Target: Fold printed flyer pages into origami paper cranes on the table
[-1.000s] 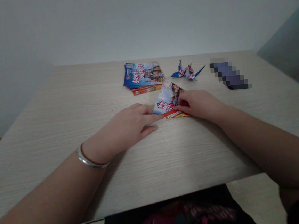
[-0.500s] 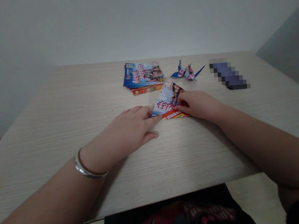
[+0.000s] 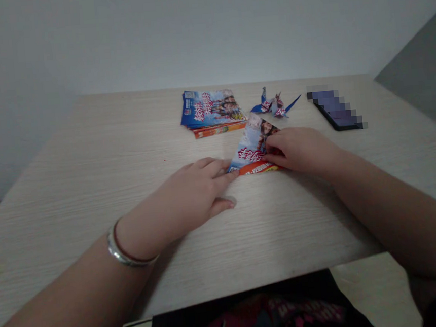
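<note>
The paper (image 3: 252, 149) lies on the table (image 3: 88, 159). The left hand (image 3: 193, 191) has fingers straight and together, tips touching its 8 o'clock corner. The right hand (image 3: 300, 148) covers its 3 o'clock side, fingers bent together; pinching or not, I cannot tell.

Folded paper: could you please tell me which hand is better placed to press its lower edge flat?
Probably the left hand: its fingers touch the folded paper at its lower left corner, free to slide along the edge, while the right hand pins its right side.
</note>
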Tool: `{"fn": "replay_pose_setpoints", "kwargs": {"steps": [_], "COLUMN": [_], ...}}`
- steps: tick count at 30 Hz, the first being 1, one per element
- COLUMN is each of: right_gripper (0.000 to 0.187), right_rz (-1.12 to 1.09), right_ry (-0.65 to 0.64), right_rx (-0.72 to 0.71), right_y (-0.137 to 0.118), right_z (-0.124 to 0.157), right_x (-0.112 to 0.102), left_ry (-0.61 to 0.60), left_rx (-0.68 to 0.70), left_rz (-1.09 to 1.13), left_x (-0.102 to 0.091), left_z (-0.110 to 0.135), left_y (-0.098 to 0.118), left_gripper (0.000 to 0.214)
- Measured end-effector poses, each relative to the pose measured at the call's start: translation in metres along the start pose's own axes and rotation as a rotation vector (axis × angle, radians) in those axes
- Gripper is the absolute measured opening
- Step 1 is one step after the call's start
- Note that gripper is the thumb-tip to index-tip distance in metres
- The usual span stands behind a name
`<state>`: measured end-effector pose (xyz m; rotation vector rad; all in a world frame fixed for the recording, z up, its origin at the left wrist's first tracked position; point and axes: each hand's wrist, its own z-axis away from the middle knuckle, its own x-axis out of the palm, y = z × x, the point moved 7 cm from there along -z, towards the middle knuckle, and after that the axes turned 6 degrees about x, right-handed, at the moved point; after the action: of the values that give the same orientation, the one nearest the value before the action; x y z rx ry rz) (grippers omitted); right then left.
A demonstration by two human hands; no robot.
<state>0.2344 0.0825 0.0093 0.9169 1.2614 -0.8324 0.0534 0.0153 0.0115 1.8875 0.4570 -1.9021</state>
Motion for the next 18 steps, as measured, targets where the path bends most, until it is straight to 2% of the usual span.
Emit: {"fn": "replay_pose_setpoints", "kwargs": {"steps": [4, 8, 14, 18], "right_gripper": [0.029, 0.027, 0.027, 0.020], "right_rz": [0.020, -0.052, -0.193, -0.311], "right_ry": [0.118, 0.113, 0.047, 0.021], "right_rx": [-0.138, -0.224, -0.105, -0.002], "right_y": [-0.020, -0.034, -0.022, -0.012], "right_z": [0.007, 0.013, 0.007, 0.003], "right_x": [-0.016, -0.016, -0.006, 0.002], "left_ry": [0.048, 0.070, 0.000, 0.004], "left_rx": [0.042, 0.052, 0.030, 0.026], "left_rz": [-0.028, -0.064, -0.049, -0.037], "left_x": [0.004, 0.007, 0.004, 0.002], "left_z": [-0.003, -0.002, -0.001, -0.001], "left_y": [0.007, 0.009, 0.006, 0.005], "left_gripper": [0.057, 0.063, 0.058, 0.053]}}
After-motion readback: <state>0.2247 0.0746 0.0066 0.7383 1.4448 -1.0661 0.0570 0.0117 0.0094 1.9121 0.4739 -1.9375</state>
